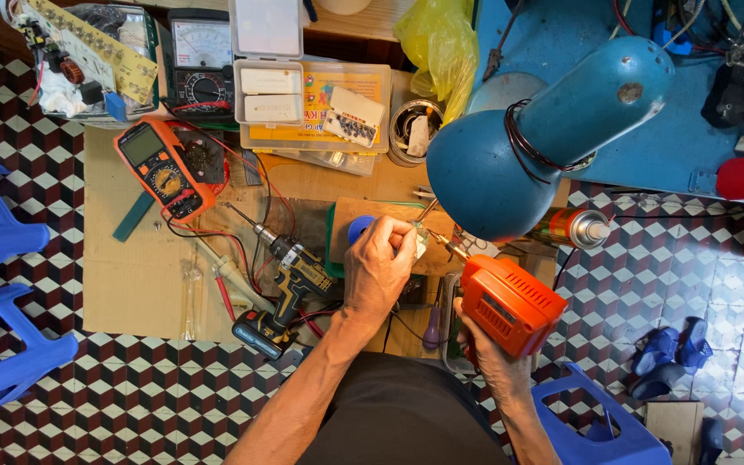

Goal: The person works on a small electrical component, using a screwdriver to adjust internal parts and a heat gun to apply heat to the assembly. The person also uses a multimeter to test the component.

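Observation:
My left hand (pixel 378 269) is closed around a small pale part (pixel 419 244), held over a wooden board (pixel 372 215) under the blue desk lamp (pixel 518 146). My right hand (pixel 491 360) grips an orange soldering gun (pixel 510 306). Its metal tip (pixel 449 247) points up-left and touches or nearly touches the small part. A thin wire (pixel 426 209) sticks up from between the fingers. A blue cap (pixel 359 228) shows just behind my left hand.
A cordless drill (pixel 282 288) lies left of my hand on cardboard. An orange multimeter (pixel 163 166), an analog meter (pixel 202 65), plastic parts boxes (pixel 303 103), a tin can (pixel 413 129), a spray can (pixel 574 227), blue stools (pixel 2 293) and a yellow bag (pixel 441 43) surround the spot.

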